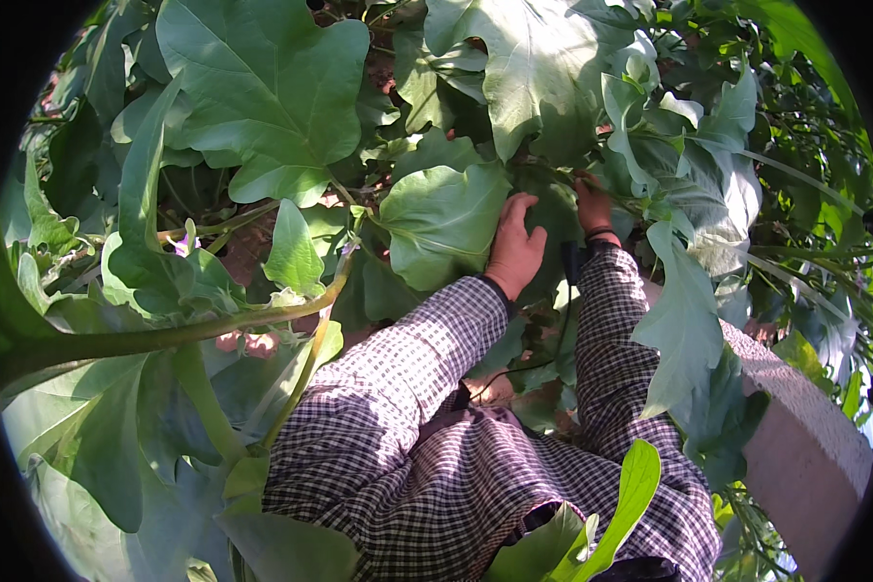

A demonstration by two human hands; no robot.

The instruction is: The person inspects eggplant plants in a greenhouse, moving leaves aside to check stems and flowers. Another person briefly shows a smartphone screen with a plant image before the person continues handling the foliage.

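My left hand (516,247) reaches in among the leaves of eggplant plants, beside a broad leaf (444,218). Its thumb stands apart from the fingers, and nothing shows between them. A little to the right, my right hand (594,204) is raised to a thin stem (553,171) under a large sunlit leaf (535,73). Leaves and shade partly hide its fingertips, so whether they grip the stem is unclear. Both forearms wear checked sleeves. Between the wrists hangs a small dark object (569,262) with a thin black cord (566,320).
A thick stem (211,327) crosses the left side, near a purple flower (185,244). Big lobed leaves (269,94) crowd the upper left. Along the right runs a pale concrete ledge (800,393), partly covered by a hanging leaf (684,313). Pale strings (800,182) stretch through the foliage.
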